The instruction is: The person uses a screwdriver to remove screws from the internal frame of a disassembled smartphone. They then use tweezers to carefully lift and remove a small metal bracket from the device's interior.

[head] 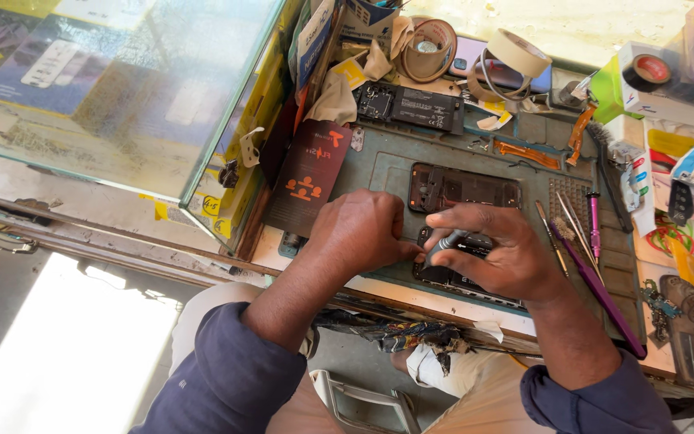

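Cluttered counter point(379, 293), centre frame: an opened phone point(463, 277) is steadied under the closed left hand point(359, 233). A screwdriver point(443, 243) is pinched upright by the right hand point(500, 257). Tip slippage could likely scratch the exposed board or lose small screws among nearby tweezers point(562, 229).

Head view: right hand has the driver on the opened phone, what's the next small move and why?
Probably turn the screwdriver in place. The right hand pinches it with the tip down on the opened phone, and the left hand rests at the phone's left edge, steadying it. The screw itself is hidden by the fingers.
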